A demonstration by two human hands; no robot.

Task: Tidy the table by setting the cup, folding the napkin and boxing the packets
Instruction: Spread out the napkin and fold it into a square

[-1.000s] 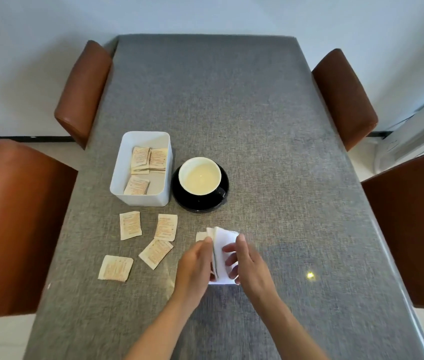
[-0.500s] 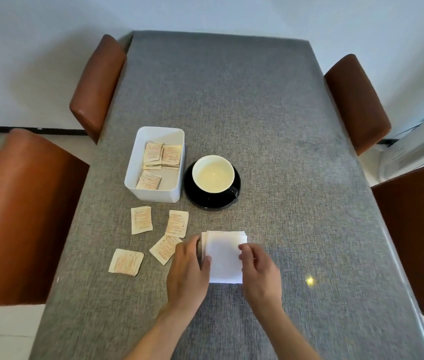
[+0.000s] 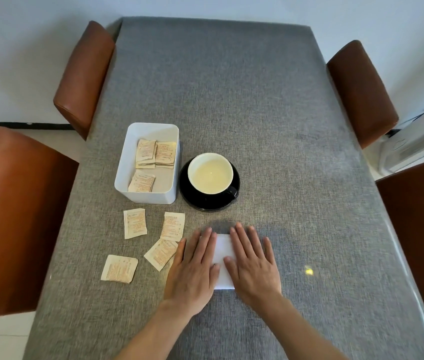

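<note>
A folded white napkin (image 3: pixel 223 252) lies flat on the grey table, mostly covered by my hands. My left hand (image 3: pixel 194 266) and my right hand (image 3: pixel 253 262) press on it palm down, fingers spread, holding nothing. A cream cup (image 3: pixel 210 173) stands on a black saucer (image 3: pixel 190 193) beyond the napkin. Left of the saucer is a white box (image 3: pixel 125 175) with three beige packets (image 3: pixel 155 154) inside. Several loose packets (image 3: pixel 134 223) lie on the table left of my left hand, and the nearest packet (image 3: pixel 160 253) touches its thumb side.
The grey cloth-covered table (image 3: pixel 257 113) has brown chairs on both sides: two on the left (image 3: pixel 11 216) and two on the right (image 3: pixel 361 92). A white appliance (image 3: pixel 418 133) stands on the floor at the far right.
The napkin was held half folded and upright between my fingers; it was then laid flat, and now both hands lie flat on top of it.
</note>
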